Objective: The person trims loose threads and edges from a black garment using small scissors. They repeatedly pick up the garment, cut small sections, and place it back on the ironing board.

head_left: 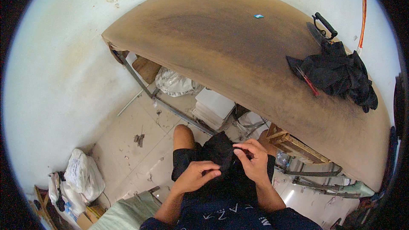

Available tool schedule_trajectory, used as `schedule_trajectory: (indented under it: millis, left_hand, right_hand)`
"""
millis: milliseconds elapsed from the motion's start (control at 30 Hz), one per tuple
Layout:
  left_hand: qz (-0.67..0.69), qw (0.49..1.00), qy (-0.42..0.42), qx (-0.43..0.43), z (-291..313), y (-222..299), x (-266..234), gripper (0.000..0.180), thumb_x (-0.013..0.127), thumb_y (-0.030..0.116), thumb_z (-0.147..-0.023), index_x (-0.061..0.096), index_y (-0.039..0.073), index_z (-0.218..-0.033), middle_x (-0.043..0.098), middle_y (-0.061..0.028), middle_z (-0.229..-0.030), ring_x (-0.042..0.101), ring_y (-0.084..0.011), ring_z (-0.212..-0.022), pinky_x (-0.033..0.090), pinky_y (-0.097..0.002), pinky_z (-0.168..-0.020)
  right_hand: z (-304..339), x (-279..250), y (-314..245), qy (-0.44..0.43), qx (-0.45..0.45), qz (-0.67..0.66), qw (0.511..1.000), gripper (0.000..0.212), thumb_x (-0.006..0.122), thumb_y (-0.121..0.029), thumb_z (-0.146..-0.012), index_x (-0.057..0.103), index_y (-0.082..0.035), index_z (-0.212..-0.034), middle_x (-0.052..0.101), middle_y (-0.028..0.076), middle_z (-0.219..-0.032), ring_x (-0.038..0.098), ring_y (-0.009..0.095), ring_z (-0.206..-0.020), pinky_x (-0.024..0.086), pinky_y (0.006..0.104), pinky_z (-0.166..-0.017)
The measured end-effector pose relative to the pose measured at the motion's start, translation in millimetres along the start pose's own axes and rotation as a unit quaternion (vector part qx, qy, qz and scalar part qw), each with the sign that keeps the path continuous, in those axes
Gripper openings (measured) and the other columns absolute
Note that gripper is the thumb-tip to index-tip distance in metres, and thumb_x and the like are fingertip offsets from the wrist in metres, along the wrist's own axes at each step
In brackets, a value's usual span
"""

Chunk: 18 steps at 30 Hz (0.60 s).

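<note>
Black cloth piece (218, 148) is held above the lap, its lower border hard to tell from the dark shorts (182, 162). The right hand (254, 157) pinches its right edge between thumb and forefinger; the left hand (198, 176) pinches lower down, the exact grip unclear. On the brown-covered counter (213, 30), red-handled snips (310, 84) lie against crumpled black fabric (345, 72) near an iron (315, 32). Underneath, the counter's edge partly hides a white bag (174, 81).
</note>
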<state>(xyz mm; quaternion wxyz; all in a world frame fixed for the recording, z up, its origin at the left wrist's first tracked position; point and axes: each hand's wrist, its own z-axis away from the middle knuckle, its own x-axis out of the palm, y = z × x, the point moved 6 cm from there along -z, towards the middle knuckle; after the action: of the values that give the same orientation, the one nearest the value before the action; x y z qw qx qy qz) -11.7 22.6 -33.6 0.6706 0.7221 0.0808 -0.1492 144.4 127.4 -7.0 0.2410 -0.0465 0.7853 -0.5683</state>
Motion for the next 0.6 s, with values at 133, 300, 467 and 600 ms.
schedule_trajectory:
  millis: [133,300,467,600]
  left_hand:
    - [0.111,0.991,0.066,0.043,-0.4,5.4,-7.1,0.014,0.066,0.01,-0.092,0.064,-0.003,-0.095,0.063,-0.0076,-0.086,0.059,-0.0166,-0.076,0.047,-0.029,-0.069]
    - [0.252,0.958,0.136,0.028,-1.7,3.7,-8.9,0.012,0.067,0.007,-0.092,0.062,-0.003,-0.094,0.056,-0.0008,-0.086,0.05,-0.0084,-0.072,0.04,-0.0243,-0.064]
    - [0.235,0.966,0.109,-0.006,-0.8,-0.4,-6.4,0.009,0.067,0.007,-0.091,0.064,-0.002,-0.094,0.055,0.0006,-0.083,0.047,-0.0046,-0.069,0.036,-0.0214,-0.06]
    - [0.211,0.97,0.117,-0.025,-0.8,-0.1,-5.4,0.008,0.069,0.006,-0.09,0.066,0.0,-0.092,0.056,0.0007,-0.081,0.046,-0.004,-0.068,0.035,-0.0209,-0.059]
  right_hand:
    - [-1.1,-0.2,-7.6,0.003,-0.031,0.053,0.998,0.021,0.075,-0.005,-0.079,0.073,-0.006,-0.099,0.062,0.008,-0.083,0.061,0.02,-0.076,0.049,0.0297,-0.067]
    - [13.2,15.7,-40.8,-0.09,-0.146,-0.001,0.985,0.031,0.078,-0.006,-0.075,0.071,-0.007,-0.105,0.062,0.009,-0.096,0.062,0.024,-0.088,0.052,0.0335,-0.073]
    - [14.0,19.5,-43.4,-0.128,-0.197,0.021,0.972,0.032,0.077,-0.003,-0.075,0.071,-0.006,-0.105,0.066,0.008,-0.094,0.065,0.024,-0.082,0.054,0.0335,-0.07]
    - [17.4,20.3,-40.8,-0.099,-0.236,0.017,0.967,0.026,0.078,-0.001,-0.073,0.072,-0.006,-0.097,0.067,0.008,-0.091,0.067,0.023,-0.082,0.055,0.0324,-0.07]
